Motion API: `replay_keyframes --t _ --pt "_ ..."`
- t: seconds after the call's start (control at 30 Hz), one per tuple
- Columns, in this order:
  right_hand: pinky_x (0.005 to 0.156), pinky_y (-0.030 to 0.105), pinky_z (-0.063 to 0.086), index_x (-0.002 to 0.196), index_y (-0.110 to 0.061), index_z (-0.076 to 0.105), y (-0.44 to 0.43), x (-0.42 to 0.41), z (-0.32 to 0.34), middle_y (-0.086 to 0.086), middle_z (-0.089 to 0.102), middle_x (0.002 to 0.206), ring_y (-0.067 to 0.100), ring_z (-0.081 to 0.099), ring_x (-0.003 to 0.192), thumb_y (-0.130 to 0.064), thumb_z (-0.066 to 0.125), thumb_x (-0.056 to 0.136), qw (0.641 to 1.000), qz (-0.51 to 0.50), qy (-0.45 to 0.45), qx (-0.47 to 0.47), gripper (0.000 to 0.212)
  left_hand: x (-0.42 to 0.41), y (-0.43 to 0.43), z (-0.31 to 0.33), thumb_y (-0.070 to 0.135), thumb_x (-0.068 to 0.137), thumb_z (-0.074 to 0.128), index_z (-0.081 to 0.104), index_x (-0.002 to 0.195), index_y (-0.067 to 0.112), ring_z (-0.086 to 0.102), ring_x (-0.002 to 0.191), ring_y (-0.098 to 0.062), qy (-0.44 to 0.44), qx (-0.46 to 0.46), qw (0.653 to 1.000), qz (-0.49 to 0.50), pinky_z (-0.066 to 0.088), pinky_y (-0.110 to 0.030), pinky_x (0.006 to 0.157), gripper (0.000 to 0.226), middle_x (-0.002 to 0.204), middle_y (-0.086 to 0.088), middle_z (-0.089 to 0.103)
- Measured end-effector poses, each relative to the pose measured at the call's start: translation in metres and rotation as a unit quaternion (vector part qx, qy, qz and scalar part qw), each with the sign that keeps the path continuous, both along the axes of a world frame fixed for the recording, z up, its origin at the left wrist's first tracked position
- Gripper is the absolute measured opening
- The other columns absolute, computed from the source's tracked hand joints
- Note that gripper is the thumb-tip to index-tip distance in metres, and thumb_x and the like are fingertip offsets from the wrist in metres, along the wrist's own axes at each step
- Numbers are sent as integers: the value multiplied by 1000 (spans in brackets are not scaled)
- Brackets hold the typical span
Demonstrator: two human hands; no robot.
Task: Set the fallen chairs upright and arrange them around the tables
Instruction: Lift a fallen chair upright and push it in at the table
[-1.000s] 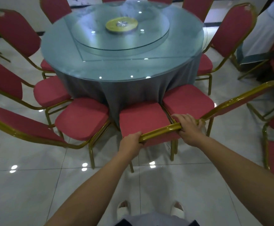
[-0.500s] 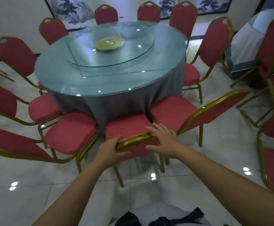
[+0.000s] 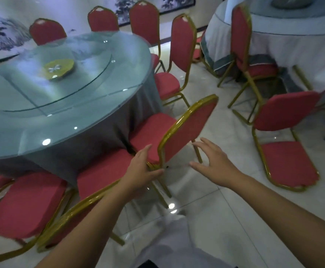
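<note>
Beside table (image 3: pixel 65 120), chair (image 3: pixel 179 130) between hands (image 3: pixel 144 167).

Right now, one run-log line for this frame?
left hand on chair frame | right hand open, off | chair upright at table

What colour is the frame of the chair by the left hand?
Gold, around red padding, on the chair that the left hand touches; the head view shows it.

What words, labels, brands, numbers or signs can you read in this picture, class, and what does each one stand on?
None: no readable text shows anywhere.
The wall painting shows only ink trees, no legible writing.
The yellow disc on the turntable carries a blurred pattern, not letters.
The chairs and tablecloths bear no visible labels.
</note>
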State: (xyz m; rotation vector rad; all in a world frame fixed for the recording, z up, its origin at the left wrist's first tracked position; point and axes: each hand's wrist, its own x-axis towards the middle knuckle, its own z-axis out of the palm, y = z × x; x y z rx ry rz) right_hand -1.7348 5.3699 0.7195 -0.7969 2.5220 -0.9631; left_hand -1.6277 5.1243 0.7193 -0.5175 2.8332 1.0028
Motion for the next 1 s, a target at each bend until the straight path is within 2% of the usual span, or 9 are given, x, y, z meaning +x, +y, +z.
replay_keyframes --t 0.2,0.3,0.33,0.4,0.57,0.67,0.8,0.9,1.0 --pt "119 45 16 148 -40 29 -4 -90 -7 -5 12 162 14 11 147 -55 63 85 1000 9 6 22 72 -126 -9 -36 39 70 86 23 153 25 40 136 -25 -88 71 991 72 36 -39 113 105 150 -7 38" --pt "119 46 15 150 -38 24 -22 -155 -2 -3 9 163 18 8 149 -53 63 86 997 31 31 65 76 -178 -4 -56 24 78 76 61 119 21 64 87 -21 -129 52 987 83 55 -35 79 43 96 -1 65" --pt "120 47 14 151 -37 23 -29 -175 0 -2 8 163 20 6 149 -52 63 86 995 44 34 86 77 -188 -2 -60 19 79 70 65 106 21 63 72 -18 -139 42 985 92 52 -29 64 27 79 3 64" --pt "119 48 12 150 -38 20 -39 -211 2 0 6 163 22 2 150 -50 63 86 988 78 46 124 78 -196 5 -66 16 79 63 65 98 30 60 61 -10 -145 43 983 105 41 -23 50 24 66 10 59" --pt "116 53 8 148 -44 20 -51 -295 -6 -1 9 161 24 -1 149 -47 64 82 959 169 106 201 79 -222 25 -64 15 75 53 61 110 48 61 58 -1 -161 46 980 109 39 -20 44 49 66 14 63" --pt "113 57 15 140 -43 36 -50 -348 -15 -2 27 155 24 11 146 -47 64 81 948 174 106 246 65 -252 42 -61 13 77 49 56 121 49 63 55 -3 -162 73 978 113 40 -15 37 57 74 10 66" --pt "103 51 30 119 -43 55 -56 -418 -22 -11 53 126 19 36 130 -46 67 77 933 190 106 287 43 -280 57 -56 12 78 49 53 120 51 65 61 -13 -162 72 977 119 51 -25 45 57 78 6 65" --pt "83 43 29 85 -49 57 -62 -448 -28 -18 57 93 18 46 107 -35 62 77 917 246 106 294 17 -292 67 -58 9 77 49 55 117 50 63 67 -15 -152 66 972 168 48 -26 49 57 78 11 62" --pt "90 49 30 79 -49 57 -61 -464 -31 -19 54 85 16 44 101 -25 59 84 916 287 85 267 25 -303 82 -57 4 79 49 63 115 43 64 72 -16 -139 91 955 247 47 -25 53 54 84 8 64"
